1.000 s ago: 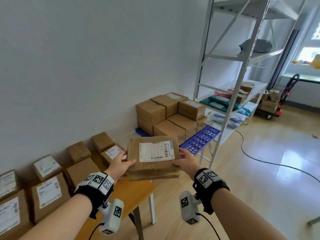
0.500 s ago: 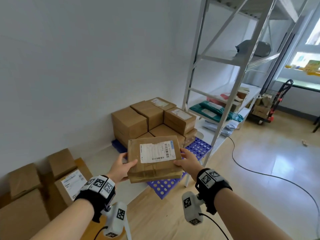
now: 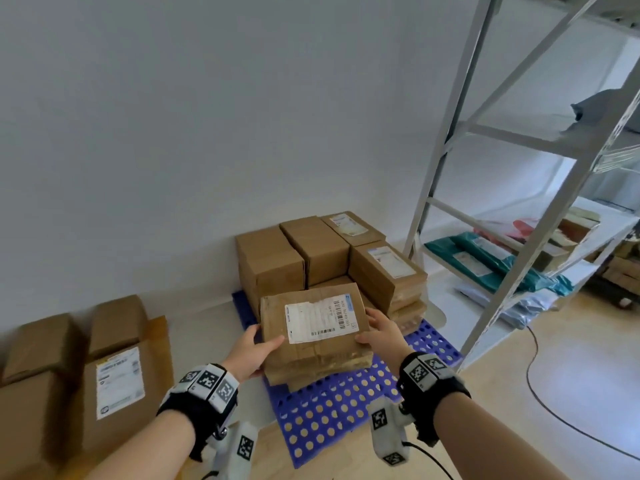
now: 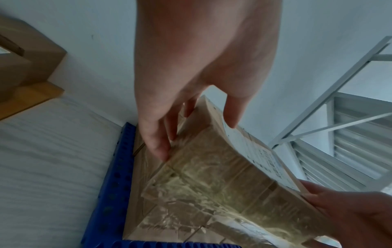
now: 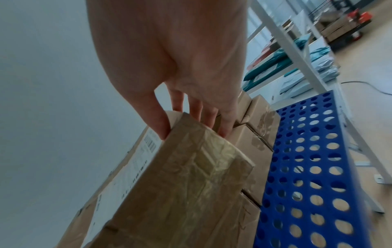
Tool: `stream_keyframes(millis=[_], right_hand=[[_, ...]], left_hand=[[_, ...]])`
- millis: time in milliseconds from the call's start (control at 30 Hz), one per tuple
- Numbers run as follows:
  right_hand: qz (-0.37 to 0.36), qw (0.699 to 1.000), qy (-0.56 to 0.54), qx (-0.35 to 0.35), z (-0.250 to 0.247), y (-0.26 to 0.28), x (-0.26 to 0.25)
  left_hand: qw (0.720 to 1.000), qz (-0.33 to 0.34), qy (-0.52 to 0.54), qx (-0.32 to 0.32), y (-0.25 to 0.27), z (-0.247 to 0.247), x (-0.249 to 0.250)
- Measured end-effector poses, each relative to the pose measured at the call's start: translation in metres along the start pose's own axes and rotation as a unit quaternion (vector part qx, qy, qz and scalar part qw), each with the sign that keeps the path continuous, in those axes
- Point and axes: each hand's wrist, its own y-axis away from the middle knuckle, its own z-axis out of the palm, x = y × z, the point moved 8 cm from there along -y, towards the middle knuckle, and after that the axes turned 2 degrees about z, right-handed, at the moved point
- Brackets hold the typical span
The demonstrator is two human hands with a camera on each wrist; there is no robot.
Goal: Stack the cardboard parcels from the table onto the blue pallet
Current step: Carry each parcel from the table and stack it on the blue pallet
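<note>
I hold a flat taped cardboard parcel (image 3: 313, 325) with a white barcode label between both hands, in the air above the blue perforated pallet (image 3: 332, 414). My left hand (image 3: 251, 348) grips its left edge, thumb on top and fingers underneath (image 4: 158, 147). My right hand (image 3: 379, 336) grips its right edge, fingers (image 5: 203, 117) curled round the side. Several parcels (image 3: 332, 251) stand stacked at the pallet's back against the wall. In the right wrist view the held parcel (image 5: 180, 184) hangs beside those stacked boxes (image 5: 254, 134).
More parcels (image 3: 117, 375) sit on the wooden table (image 3: 159, 337) at the left. A grey metal shelf rack (image 3: 512, 216) with mail bags stands right of the pallet. A black cable (image 3: 540, 382) runs over the wooden floor. The pallet's front holes show bare.
I have turned and stepped from the table toward the pallet, carrying the parcel. The pallet and its stack now lie directly under and behind the parcel, and it sits lower.
</note>
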Motion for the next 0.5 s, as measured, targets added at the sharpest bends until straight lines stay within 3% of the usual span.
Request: stream_keyframes(millis=[333, 500], right_hand=[[0.006, 0.989, 0.022, -0.145, -0.021, -0.073, -0.005], [-0.011, 0.979, 0.078, -0.187, -0.021, -0.093, -0.008]], left_hand=[[0.985, -0.041, 0.063, 0.158, -0.007, 0.040, 0.006], [0.976, -0.058, 0.090, 0.190, 0.000, 0.058, 0.003]])
